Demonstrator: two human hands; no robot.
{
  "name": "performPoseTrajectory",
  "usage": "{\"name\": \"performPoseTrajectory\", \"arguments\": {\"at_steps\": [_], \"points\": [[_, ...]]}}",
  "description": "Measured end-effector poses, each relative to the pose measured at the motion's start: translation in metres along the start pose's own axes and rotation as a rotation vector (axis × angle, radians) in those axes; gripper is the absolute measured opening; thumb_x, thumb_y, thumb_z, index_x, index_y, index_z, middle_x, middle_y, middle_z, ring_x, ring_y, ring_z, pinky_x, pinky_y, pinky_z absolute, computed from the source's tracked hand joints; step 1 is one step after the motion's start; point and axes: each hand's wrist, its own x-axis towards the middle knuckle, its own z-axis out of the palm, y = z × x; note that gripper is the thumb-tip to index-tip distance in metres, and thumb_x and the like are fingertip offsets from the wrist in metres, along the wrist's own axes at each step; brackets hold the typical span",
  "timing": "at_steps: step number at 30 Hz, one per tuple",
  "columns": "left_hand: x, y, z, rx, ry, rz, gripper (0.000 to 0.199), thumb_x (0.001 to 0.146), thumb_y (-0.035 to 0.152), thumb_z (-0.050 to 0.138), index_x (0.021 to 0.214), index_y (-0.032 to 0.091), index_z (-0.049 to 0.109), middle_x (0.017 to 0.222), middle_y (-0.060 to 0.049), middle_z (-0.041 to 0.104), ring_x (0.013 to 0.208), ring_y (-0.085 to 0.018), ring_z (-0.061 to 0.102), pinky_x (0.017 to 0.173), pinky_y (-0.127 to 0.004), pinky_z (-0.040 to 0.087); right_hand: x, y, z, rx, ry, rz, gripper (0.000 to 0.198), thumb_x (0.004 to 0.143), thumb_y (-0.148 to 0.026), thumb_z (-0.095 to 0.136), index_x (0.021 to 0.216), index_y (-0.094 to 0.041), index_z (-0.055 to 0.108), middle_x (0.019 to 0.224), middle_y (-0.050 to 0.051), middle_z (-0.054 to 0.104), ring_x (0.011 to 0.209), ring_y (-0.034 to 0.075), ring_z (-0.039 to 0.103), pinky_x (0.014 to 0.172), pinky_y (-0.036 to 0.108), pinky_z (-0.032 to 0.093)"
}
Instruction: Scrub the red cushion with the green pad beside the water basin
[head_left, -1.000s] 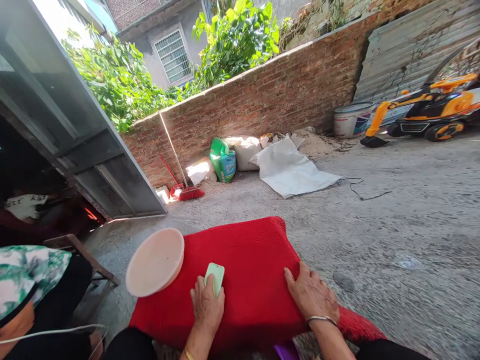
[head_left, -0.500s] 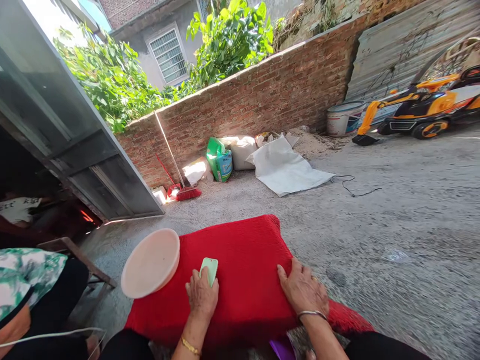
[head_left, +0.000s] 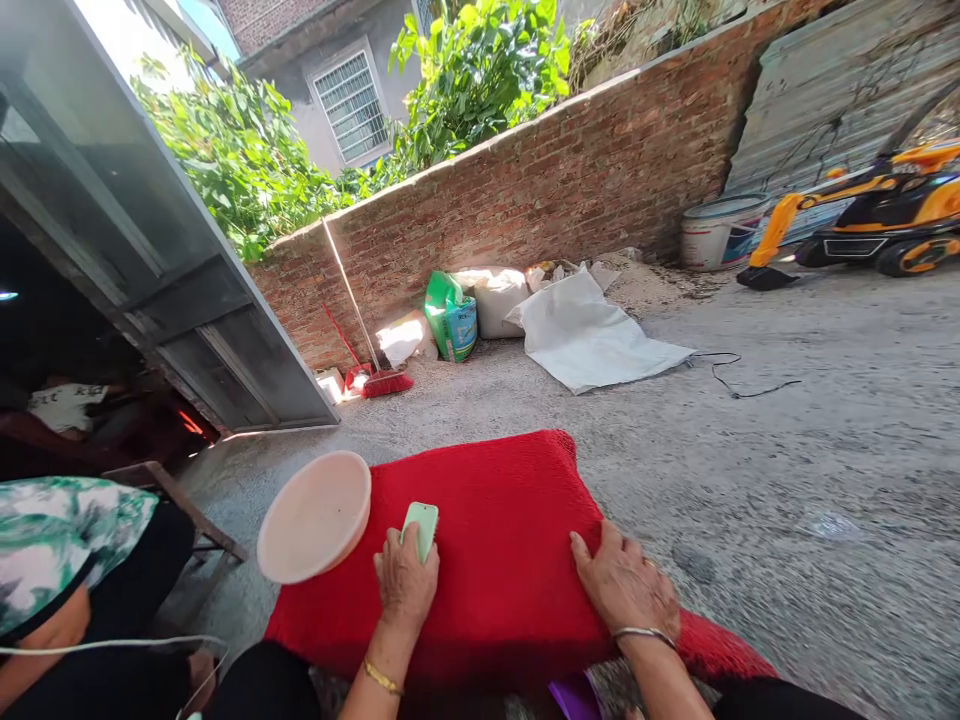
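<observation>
A red cloth [head_left: 495,520] with a rough, fuzzy surface covers a low table-like support in front of me. My left hand [head_left: 407,580] grips a pale green scrub brush [head_left: 421,525], its flat back facing up and its underside against the cloth. The bristles are mostly hidden. On the cloth's right edge lies my right hand [head_left: 628,585], palm down with the fingers spread, holding nothing. A pale pink plastic basin [head_left: 315,518] sits tilted at the left end of the cloth, apart from my left hand.
At the left sits a person in a green-and-white patterned top [head_left: 67,550], beside a wooden chair [head_left: 187,515]. A metal door [head_left: 172,260] stands behind. Along the brick wall [head_left: 510,200] are a red broom [head_left: 386,384], sacks [head_left: 499,300], a white sheet [head_left: 592,335] and a bucket [head_left: 720,235].
The view has turned slightly, so the surroundings sit further right. My left hand and the brush have shifted slightly away from me over the cloth. My right hand stays on the cloth's edge.
</observation>
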Motion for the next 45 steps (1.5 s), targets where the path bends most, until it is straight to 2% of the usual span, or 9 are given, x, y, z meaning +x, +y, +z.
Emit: {"name": "performPoseTrajectory", "arguments": {"at_steps": [3, 5, 10, 13, 19, 23, 32, 40, 45], "points": [[0.008, -0.028, 0.001, 0.058, -0.018, -0.129, 0.037, 0.091, 0.031, 0.048, 0.126, 0.02, 0.053, 0.109, -0.01, 0.057, 0.103, -0.024, 0.056, 0.083, -0.037, 0.039, -0.002, -0.003, -0.005, 0.0, 0.012, 0.024, 0.05, 0.094, -0.041, 0.031, 0.125, -0.008, 0.052, 0.106, 0.02, 0.065, 0.092, 0.029, 0.066, 0.081, 0.04, 0.046], [0.002, -0.027, 0.01, 0.057, -0.027, -0.127, 0.037, 0.091, 0.03, 0.049, 0.126, 0.02, 0.053, 0.109, -0.011, 0.057, 0.104, -0.025, 0.055, 0.084, -0.038, 0.039, -0.002, -0.004, -0.007, 0.004, -0.006, 0.026, 0.05, 0.094, -0.041, 0.031, 0.125, -0.008, 0.052, 0.107, 0.02, 0.065, 0.093, 0.029, 0.065, 0.081, 0.039, 0.046], [-0.028, 0.015, 0.044, -0.019, 0.009, 0.178, 0.043, 0.084, 0.033, 0.058, 0.125, 0.027, 0.054, 0.113, -0.008, 0.056, 0.105, -0.024, 0.051, 0.089, -0.038, 0.037, 0.0, -0.001, -0.005, -0.018, -0.034, 0.034, 0.053, 0.095, -0.042, 0.027, 0.127, -0.008, 0.051, 0.109, 0.021, 0.065, 0.094, 0.03, 0.065, 0.082, 0.041, 0.046], [-0.031, 0.026, 0.045, -0.038, 0.012, 0.269, 0.043, 0.082, 0.035, 0.06, 0.124, 0.031, 0.054, 0.108, -0.004, 0.057, 0.1, -0.022, 0.052, 0.086, -0.036, 0.038, 0.001, 0.001, -0.001, -0.015, -0.022, 0.034, 0.053, 0.094, -0.043, 0.026, 0.128, -0.009, 0.051, 0.11, 0.021, 0.065, 0.095, 0.03, 0.065, 0.083, 0.043, 0.046], [-0.008, -0.035, 0.012, 0.033, -0.017, -0.018, 0.037, 0.09, 0.032, 0.05, 0.127, 0.026, 0.052, 0.109, -0.006, 0.057, 0.104, -0.022, 0.055, 0.083, -0.036, 0.039, 0.0, 0.0, 0.002, -0.013, 0.026, 0.02, 0.051, 0.094, -0.042, 0.028, 0.123, -0.009, 0.053, 0.103, 0.019, 0.066, 0.09, 0.03, 0.066, 0.081, 0.044, 0.047], [-0.012, -0.066, 0.006, 0.123, -0.044, -0.137, 0.037, 0.092, 0.031, 0.047, 0.128, 0.022, 0.052, 0.11, -0.009, 0.057, 0.105, -0.024, 0.056, 0.083, -0.036, 0.04, -0.001, -0.001, 0.002, 0.012, 0.035, 0.013, 0.051, 0.094, -0.041, 0.029, 0.123, -0.007, 0.053, 0.102, 0.021, 0.066, 0.09, 0.032, 0.066, 0.079, 0.042, 0.046], [-0.039, -0.004, 0.024, -0.048, 0.016, 0.166, 0.038, 0.084, 0.034, 0.059, 0.121, 0.03, 0.056, 0.106, -0.003, 0.059, 0.098, -0.02, 0.055, 0.084, -0.033, 0.038, 0.001, 0.0, -0.004, 0.004, -0.021, 0.017, 0.054, 0.095, -0.042, 0.026, 0.127, -0.006, 0.05, 0.109, 0.023, 0.064, 0.094, 0.032, 0.065, 0.082, 0.043, 0.046], [-0.018, -0.068, 0.005, 0.094, 0.01, -0.128, 0.036, 0.092, 0.03, 0.048, 0.127, 0.023, 0.053, 0.106, -0.007, 0.057, 0.101, -0.022, 0.056, 0.08, -0.034, 0.038, 0.0, -0.001, -0.002, 0.009, 0.006, 0.019, 0.053, 0.095, -0.043, 0.027, 0.125, -0.007, 0.052, 0.105, 0.022, 0.064, 0.093, 0.032, 0.065, 0.081, 0.043, 0.045], [-0.031, -0.047, 0.022, 0.079, 0.005, -0.066, 0.036, 0.089, 0.029, 0.052, 0.124, 0.024, 0.055, 0.109, -0.008, 0.057, 0.104, -0.023, 0.054, 0.084, -0.034, 0.038, 0.0, -0.002, -0.004, 0.049, 0.009, 0.022, 0.054, 0.094, -0.042, 0.027, 0.125, -0.006, 0.053, 0.105, 0.023, 0.065, 0.093, 0.034, 0.064, 0.081, 0.045, 0.046]]}}
